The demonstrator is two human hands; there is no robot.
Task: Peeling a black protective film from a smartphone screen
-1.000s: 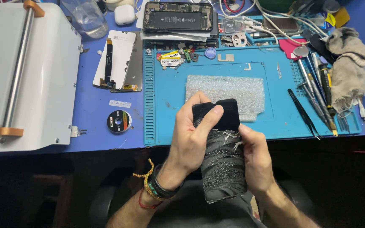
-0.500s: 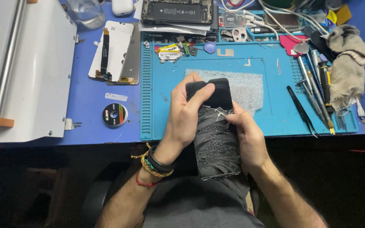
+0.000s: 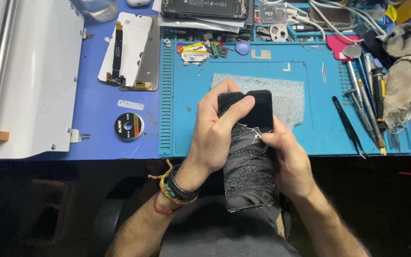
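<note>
Blue mat (image 3: 186, 95) cluttered: tweezers (image 3: 350, 126), foam (image 3: 288, 97); both hands (image 3: 215, 135) (image 3: 288, 159) gripping shattered phone (image 3: 249, 157).

Both hands (image 3: 253, 143) grip a shattered phone (image 3: 249, 157).

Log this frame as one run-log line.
left hand: grips top of phone | right hand: pinches at cracked screen | phone: held over mat edge | nearby: tweezers, foam pad

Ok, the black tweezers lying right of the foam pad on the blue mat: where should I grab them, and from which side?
Probably pinch the tweezers mid-body across the two flat arms, coming from above. They lie flat on the blue mat, tips toward the near edge; the left side is open, screwdrivers crowd the right.
</note>
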